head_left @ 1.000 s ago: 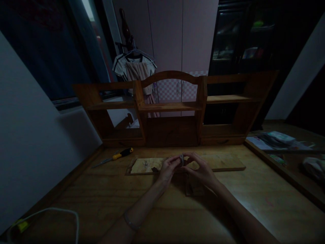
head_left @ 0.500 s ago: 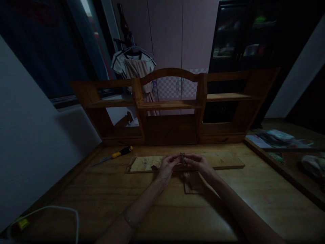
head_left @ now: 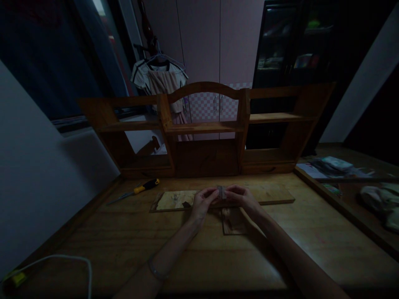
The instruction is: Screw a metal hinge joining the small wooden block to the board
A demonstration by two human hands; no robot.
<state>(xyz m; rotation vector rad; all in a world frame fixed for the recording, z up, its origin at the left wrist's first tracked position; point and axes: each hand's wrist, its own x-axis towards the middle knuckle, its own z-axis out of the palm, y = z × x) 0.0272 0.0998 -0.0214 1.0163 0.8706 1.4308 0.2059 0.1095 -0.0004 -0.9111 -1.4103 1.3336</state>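
Note:
The room is dim. My left hand [head_left: 202, 202] and my right hand [head_left: 243, 198] meet over the middle of the wooden desk [head_left: 124, 245], pinching a small pale piece [head_left: 222, 192] between their fingertips. What the piece is cannot be made out. Just below the hands lies a small flat wooden square [head_left: 234, 223]. Behind them a long thin wooden board [head_left: 174, 200] lies flat, with a small dark bit [head_left: 186, 204] on it near my left hand.
A screwdriver with a yellow and black handle [head_left: 141, 189] lies at the back left. A wooden shelf unit [head_left: 205, 128] stands along the desk's back. A white cable [head_left: 56, 261] loops at the front left. Papers and cloth [head_left: 336, 166] sit on the right.
Both hands have stayed together on the small piece, with the right fingers closing in lower. The view has shifted slightly to the right.

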